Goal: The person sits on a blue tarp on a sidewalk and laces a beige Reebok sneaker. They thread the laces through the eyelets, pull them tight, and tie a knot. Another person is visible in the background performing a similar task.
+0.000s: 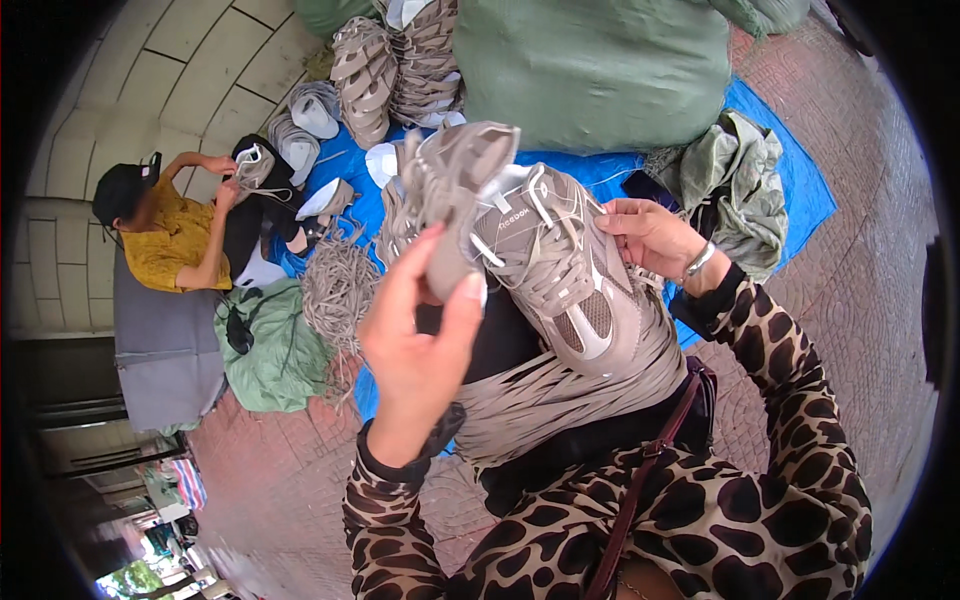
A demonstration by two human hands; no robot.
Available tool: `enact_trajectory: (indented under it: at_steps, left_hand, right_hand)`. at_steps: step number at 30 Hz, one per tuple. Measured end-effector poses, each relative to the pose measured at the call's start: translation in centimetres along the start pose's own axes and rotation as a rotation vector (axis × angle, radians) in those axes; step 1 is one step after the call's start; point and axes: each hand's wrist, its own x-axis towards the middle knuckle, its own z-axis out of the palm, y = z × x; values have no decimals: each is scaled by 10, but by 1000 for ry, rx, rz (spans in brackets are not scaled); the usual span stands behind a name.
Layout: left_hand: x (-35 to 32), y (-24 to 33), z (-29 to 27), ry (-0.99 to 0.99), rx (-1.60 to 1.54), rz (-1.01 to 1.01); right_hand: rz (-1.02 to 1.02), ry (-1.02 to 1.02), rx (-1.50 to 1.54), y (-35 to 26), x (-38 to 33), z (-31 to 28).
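Blue tarp [790,180], green sack [600,70]; shoe [560,260] held

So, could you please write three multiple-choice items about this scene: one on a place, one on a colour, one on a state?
1. Where does the pile of loose laces lie?
A. On the blue sheet beside the seated co-worker
B. On top of the big green sack
C. In the wearer's right hand

2. What colour is the sheet spread on the ground?
A. Red
B. Blue
C. White

3. How is the grey sneaker held?
A. Lying alone on the ground
B. Hanging from a hook
C. Between both hands

Answers: 1 A, the laces lie next to the co-worker. 2 B, it shows blue. 3 C, left hand and right hand both grip it.
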Motion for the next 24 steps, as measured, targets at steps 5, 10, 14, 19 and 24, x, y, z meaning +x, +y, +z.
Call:
enact_trajectory:
  at_steps: [5,10,14,19,24]
  left_hand:
    - [-22,-4,20,-190,415,462]
    - [-55,-11,50,-335,562,395]
    - [-47,-23,43,-324,523,362]
    - [-16,-12,-5,-318,283,680]
    - [-8,-10,-24,-605,305,779]
  right_hand:
    - [-138,-10,295,0,12,19]
    - [-226,-44,488,13,18,49]
    - [-309,-280,624,2,11,65]
    - [-168,-544,867,-11,-6,42]
    - [-266,-704,829,3,-17,10]
